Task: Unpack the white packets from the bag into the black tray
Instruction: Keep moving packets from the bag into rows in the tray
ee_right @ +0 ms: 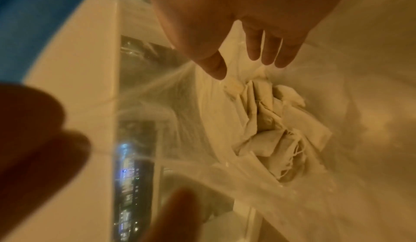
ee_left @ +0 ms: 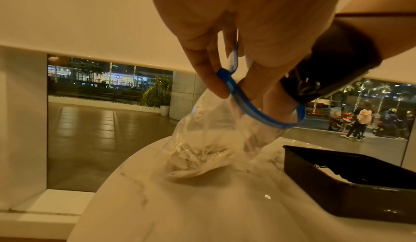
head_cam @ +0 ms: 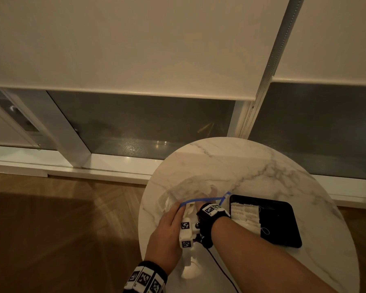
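A rectangular black plastic tray (head_cam: 281,225) lies on the round white marble table (head_cam: 251,166), some white packets (head_cam: 244,216) already in its left half. Just left of the tray, a clear plastic bag with a blue zip rim (ee_left: 225,130) stands on the marble. The left hand (ee_left: 209,59) pinches the rim. The right hand (ee_right: 236,23) reaches inside with fingers straight above a heap of white packets (ee_right: 270,126), seemingly not touching. A blind covers the window behind.
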The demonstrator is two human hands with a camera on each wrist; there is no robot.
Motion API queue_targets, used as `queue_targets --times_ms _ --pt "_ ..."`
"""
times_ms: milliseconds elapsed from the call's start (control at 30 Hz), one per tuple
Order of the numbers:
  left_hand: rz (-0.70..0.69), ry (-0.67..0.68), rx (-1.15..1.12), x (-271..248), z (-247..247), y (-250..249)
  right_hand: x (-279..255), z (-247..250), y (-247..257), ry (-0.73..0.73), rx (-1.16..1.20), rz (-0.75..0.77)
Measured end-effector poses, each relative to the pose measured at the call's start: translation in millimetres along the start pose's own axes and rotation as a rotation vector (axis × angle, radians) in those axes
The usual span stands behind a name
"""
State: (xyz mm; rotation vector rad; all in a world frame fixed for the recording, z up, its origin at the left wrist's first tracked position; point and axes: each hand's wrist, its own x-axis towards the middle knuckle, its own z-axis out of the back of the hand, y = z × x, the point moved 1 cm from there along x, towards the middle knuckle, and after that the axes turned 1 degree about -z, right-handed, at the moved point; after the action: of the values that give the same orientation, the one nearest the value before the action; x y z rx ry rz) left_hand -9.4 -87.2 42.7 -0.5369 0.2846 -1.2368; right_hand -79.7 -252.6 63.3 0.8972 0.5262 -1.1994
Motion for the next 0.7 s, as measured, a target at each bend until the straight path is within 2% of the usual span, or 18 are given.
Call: queue_targets --times_ms 67,100,167,200,267,300,333,400,467,533,600,633,700 --pt "0.002 0.008 0.01 2 0 1 2 -4 2 0.019 -0.04 0.03" --pt "0.001 0.013 0.017 2 0 0 2 -5 4 0.037 0.016 0.018" --pt "-0.015 0.03 0.02 2 -1 0 24 -9 8 0.02 0.383 0.03" --pt "-0.023 0.043 0.012 1 -1 -2 34 -11 9 -0.035 0.358 0.08" --pt "-0.035 0.057 0.008 0 -3 -2 50 -16 5 -0.086 0.382 0.058" --pt "-0.034 0.055 0.013 0 -5 -1 52 -19 5 -0.074 0.395 0.015" --pt "-0.029 0.049 0.015 0 -6 0 55 -25 0 0.004 0.335 0.011" --pt "-0.022 0.046 0.017 0 -6 2 63 -35 -5 0.098 0.19 0.05" --pt "-0.025 0.059 0.032 2 -6 3 64 -33 -2 0.109 0.51 0.046" --pt "-0.028 0.067 0.039 3 -7 3 60 -26 -1 0.042 0.504 0.058" --pt "-0.025 0.067 0.032 5 -8 3 54 -15 1 0.064 0.524 0.001" --pt "-0.021 0.068 0.03 6 -9 2 57 -12 2 0.081 0.408 0.001" --pt "-0.021 0.062 0.03 6 -10 2 59 -7 -2 0.07 0.28 -0.11"
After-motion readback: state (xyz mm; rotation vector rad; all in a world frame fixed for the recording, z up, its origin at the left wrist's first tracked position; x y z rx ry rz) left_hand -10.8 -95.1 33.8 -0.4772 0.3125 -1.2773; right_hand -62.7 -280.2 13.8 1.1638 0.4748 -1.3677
